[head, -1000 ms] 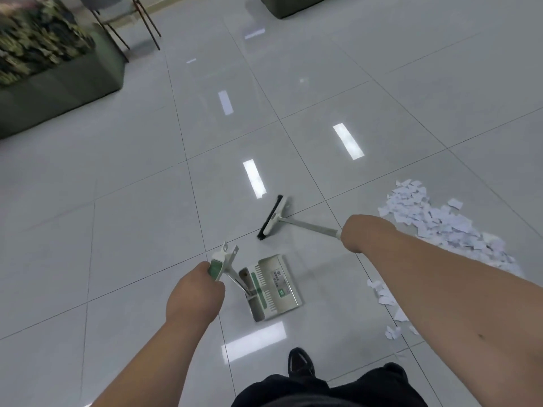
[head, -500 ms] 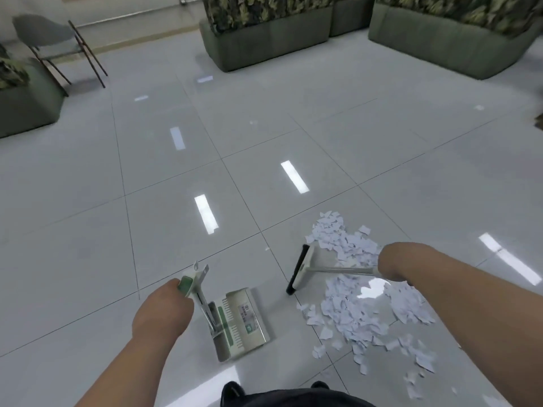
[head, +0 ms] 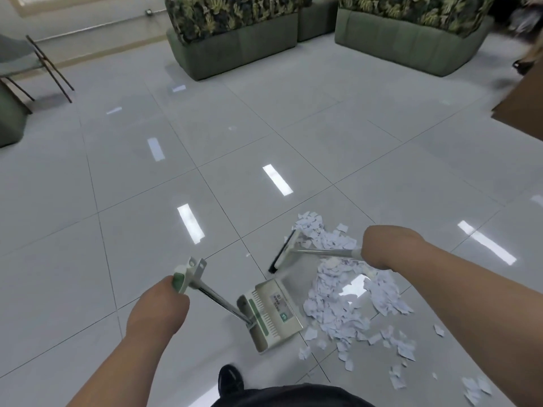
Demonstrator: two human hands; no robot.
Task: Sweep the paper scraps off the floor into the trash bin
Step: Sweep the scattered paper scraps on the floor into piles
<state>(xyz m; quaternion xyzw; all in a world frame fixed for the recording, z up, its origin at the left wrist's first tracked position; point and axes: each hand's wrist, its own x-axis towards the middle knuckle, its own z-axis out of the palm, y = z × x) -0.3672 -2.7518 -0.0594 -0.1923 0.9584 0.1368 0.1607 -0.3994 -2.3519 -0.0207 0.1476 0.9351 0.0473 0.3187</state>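
Left hand (head: 158, 309) was fisted round the green-white grip of the dustpan (head: 274, 314) handle, with the shaft running down and away from it to the pan on the floor (head: 117, 177). The pan sat between the two hands, nearer the left. Its ribbed inside and label were in plain sight, no scraps in it.

Right hand (head: 382, 248) was closed round the end of the broom (head: 283, 251) handle, fingers hidden underneath. The broom head was on the floor left of that hand, bristles at the pile's far-left edge.

Paper scraps (head: 346, 301) lay heaped on the floor below the right hand, just beside the pan's edge facing away from the left hand. Loose bits trailed toward the person's right.

Green planter boxes (head: 235, 54) full of foliage stood well ahead of both hands.
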